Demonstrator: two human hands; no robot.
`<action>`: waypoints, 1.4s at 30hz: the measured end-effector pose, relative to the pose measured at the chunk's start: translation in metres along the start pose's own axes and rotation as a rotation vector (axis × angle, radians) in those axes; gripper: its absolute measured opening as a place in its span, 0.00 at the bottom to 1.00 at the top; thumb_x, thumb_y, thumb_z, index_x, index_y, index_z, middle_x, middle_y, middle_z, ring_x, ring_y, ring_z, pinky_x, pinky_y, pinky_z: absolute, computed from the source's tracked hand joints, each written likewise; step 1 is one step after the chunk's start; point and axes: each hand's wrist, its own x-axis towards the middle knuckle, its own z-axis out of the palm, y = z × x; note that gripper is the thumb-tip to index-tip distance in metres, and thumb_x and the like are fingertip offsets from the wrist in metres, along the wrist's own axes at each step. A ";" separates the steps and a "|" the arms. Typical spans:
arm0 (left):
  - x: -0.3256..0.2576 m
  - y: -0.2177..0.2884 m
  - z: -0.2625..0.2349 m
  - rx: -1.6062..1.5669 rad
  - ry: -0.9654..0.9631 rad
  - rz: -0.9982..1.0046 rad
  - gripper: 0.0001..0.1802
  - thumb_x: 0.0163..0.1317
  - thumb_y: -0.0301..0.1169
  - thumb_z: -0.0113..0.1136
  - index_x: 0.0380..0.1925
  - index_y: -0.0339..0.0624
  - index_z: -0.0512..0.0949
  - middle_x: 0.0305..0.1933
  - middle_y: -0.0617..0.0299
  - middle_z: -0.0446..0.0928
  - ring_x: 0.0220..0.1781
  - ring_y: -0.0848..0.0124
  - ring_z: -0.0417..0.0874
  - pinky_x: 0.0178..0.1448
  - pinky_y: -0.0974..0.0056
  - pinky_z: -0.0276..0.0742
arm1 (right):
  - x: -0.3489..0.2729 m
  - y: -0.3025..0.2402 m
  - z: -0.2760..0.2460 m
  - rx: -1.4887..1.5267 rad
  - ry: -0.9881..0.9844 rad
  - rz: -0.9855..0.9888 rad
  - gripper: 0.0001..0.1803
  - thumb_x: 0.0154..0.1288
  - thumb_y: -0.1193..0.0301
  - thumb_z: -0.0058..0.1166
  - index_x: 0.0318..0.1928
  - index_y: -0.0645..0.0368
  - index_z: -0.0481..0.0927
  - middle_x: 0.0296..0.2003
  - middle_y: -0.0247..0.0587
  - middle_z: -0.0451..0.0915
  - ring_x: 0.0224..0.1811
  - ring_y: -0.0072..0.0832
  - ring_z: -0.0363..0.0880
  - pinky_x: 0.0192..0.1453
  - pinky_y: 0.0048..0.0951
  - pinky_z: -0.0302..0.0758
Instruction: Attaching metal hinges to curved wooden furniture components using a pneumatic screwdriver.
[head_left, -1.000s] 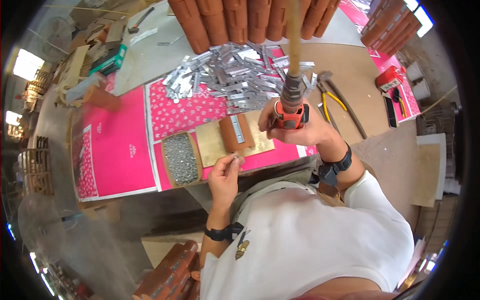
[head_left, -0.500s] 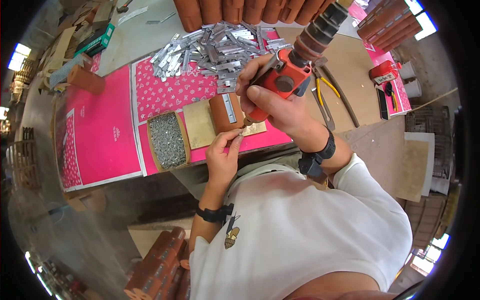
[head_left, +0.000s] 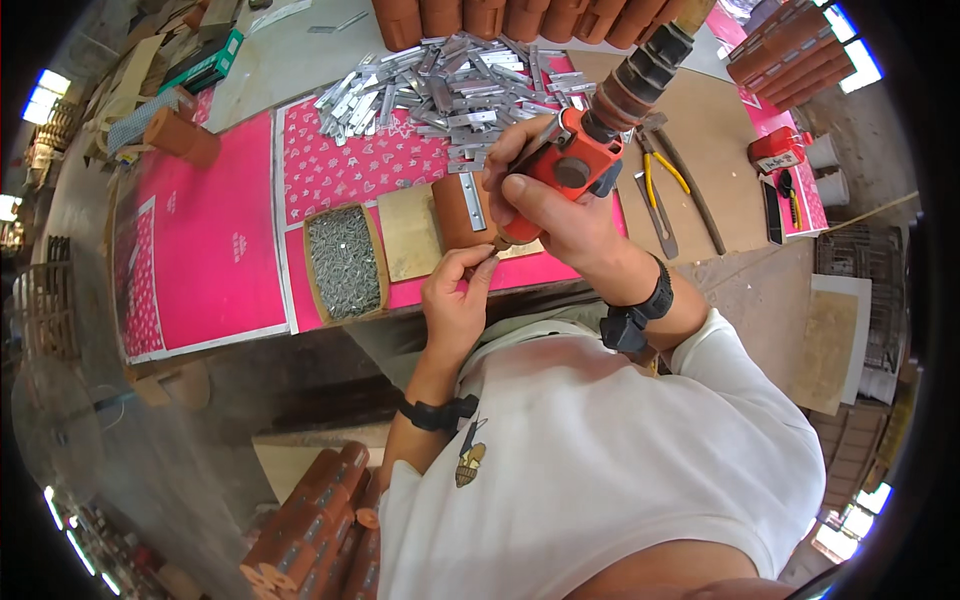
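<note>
The right hand (head_left: 545, 205) is clenched around the red body of a power screwdriver (head_left: 590, 140), which tilts up and away so that its dark ribbed rear end points toward the far side of the bench (head_left: 700, 130); its tip comes down by the left fingertips. The left hand (head_left: 455, 300) sits just below it with thumb and forefinger pinched together at the tool's tip, seemingly on a small screw, though the piece is too small to make out. Right beside both hands lies a short terracotta-coloured block (head_left: 462, 210) with a metal strip (head_left: 474, 200) lying along its top, resting on the pink patterned sheet (head_left: 350, 170) that covers this part of the bench. To the left of the block are a flat tan card (head_left: 410, 232) and an open tray of screws (head_left: 343, 262). Farther back a loose heap of metal strips (head_left: 450, 85) spreads across the sheet. To the right, on bare board, lie yellow-handled pliers (head_left: 662, 185).
</note>
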 end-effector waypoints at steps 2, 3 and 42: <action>0.000 -0.001 0.002 -0.031 0.009 -0.005 0.07 0.63 0.23 0.68 0.39 0.32 0.82 0.35 0.64 0.82 0.35 0.79 0.78 0.43 0.72 0.75 | -0.001 0.000 0.001 -0.006 0.001 0.003 0.12 0.60 0.82 0.57 0.46 0.65 0.78 0.39 0.38 0.82 0.41 0.23 0.82 0.46 0.27 0.79; 0.000 -0.001 0.002 -0.028 0.011 -0.003 0.07 0.63 0.23 0.68 0.39 0.32 0.82 0.35 0.64 0.82 0.35 0.79 0.78 0.43 0.72 0.75 | -0.001 -0.002 0.002 -0.009 0.004 0.005 0.12 0.60 0.82 0.57 0.46 0.65 0.78 0.39 0.38 0.82 0.41 0.23 0.82 0.47 0.27 0.79; 0.036 -0.054 0.015 0.392 0.062 0.298 0.57 0.49 0.39 0.79 0.73 0.32 0.54 0.75 0.36 0.54 0.76 0.42 0.58 0.76 0.44 0.58 | 0.013 0.064 -0.024 -0.247 -0.105 -0.170 0.18 0.59 0.86 0.49 0.50 0.62 0.70 0.40 0.44 0.78 0.38 0.25 0.79 0.39 0.29 0.80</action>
